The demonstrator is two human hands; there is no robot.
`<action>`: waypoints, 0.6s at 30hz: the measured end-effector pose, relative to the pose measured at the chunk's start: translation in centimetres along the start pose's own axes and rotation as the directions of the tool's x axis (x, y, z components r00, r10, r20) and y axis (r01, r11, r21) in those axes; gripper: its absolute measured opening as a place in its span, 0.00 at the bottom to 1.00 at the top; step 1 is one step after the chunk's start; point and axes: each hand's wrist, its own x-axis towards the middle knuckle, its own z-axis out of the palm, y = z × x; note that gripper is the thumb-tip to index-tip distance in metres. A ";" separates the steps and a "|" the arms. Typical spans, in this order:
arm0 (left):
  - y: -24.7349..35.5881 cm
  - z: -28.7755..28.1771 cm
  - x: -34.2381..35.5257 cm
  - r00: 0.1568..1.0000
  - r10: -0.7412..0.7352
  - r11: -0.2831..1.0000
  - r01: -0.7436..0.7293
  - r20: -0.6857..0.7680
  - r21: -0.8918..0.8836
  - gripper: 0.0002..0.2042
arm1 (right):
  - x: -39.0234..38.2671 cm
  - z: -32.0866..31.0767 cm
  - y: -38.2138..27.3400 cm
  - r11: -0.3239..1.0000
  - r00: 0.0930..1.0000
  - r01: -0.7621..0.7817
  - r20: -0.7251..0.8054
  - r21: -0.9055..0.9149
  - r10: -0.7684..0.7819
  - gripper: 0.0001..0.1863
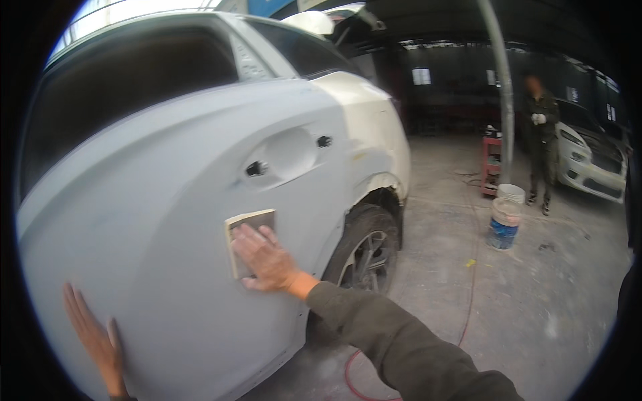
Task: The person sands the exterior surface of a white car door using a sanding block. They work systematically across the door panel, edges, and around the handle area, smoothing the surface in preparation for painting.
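A car's rear door [180, 287], coated in matte grey, fills the left and middle of the view. My right hand [264, 257] presses a square sanding pad [264, 219] against the door below the handle recess [284, 157]. The pad has a pale foam edge and a grey-brown back. Its fingers lie across the pad, with the thumb spread upward toward the top edge. At lower left, my left hand [97, 341] rests on the door panel, fingers stretched out and holding nothing.
The rear wheel [368, 257] sits right of the door. A red hose [470, 301] runs along the concrete floor. Stacked buckets [505, 224], a red cart [491, 164] and a pole [498, 73] stand farther right. Behind them are a person [540, 127] and a white car [588, 160].
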 end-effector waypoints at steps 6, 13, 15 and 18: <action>-1.6 0.8 6.8 1.000 0.019 0.995 -0.021 -0.025 -0.098 0.38 | -1.0 -0.1 1.1 1.000 0.999 0.025 -0.027 -0.010 -0.026 0.55; 1.4 -1.7 2.3 1.000 0.011 0.984 -0.010 0.004 -0.176 0.45 | -0.5 -0.9 0.8 0.991 0.998 0.053 -0.016 -0.125 -0.056 0.48; 1.7 -2.1 0.7 0.999 0.001 0.979 0.007 0.040 -0.205 0.47 | -0.4 -0.8 0.7 0.990 0.999 0.046 -0.017 -0.134 -0.049 0.47; 2.0 -2.4 -1.7 0.999 -0.006 0.979 0.015 0.046 -0.203 0.49 | -0.5 -0.4 0.6 0.991 0.999 0.034 -0.036 -0.127 -0.039 0.46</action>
